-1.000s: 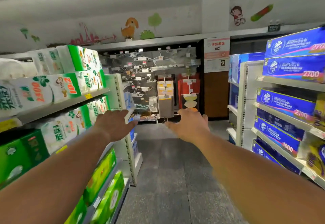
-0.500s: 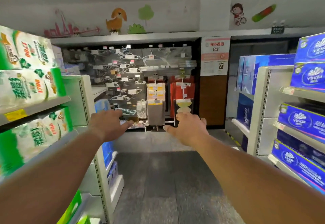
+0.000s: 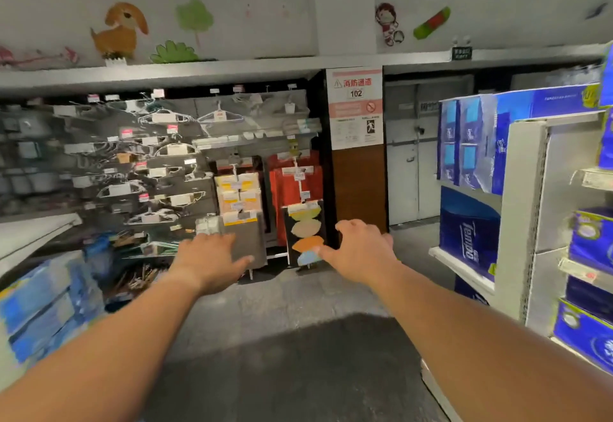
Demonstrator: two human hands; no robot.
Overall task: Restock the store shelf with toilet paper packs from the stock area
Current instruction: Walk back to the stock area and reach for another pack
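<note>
Both hands, left hand [image 3: 212,260] and right hand [image 3: 361,250], reach forward empty at frame centre, no toilet paper pack picked up yet.

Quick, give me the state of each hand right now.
Left hand: open, holding nothing.
Right hand: open, fingers loosely bent, holding nothing.

Glossy blue plastic wrap on toilet paper packs [image 3: 471,143]; matt grey floor [image 3: 282,355]; painted metal shelf [image 3: 524,209]; wood-look panel [image 3: 358,186].
</note>
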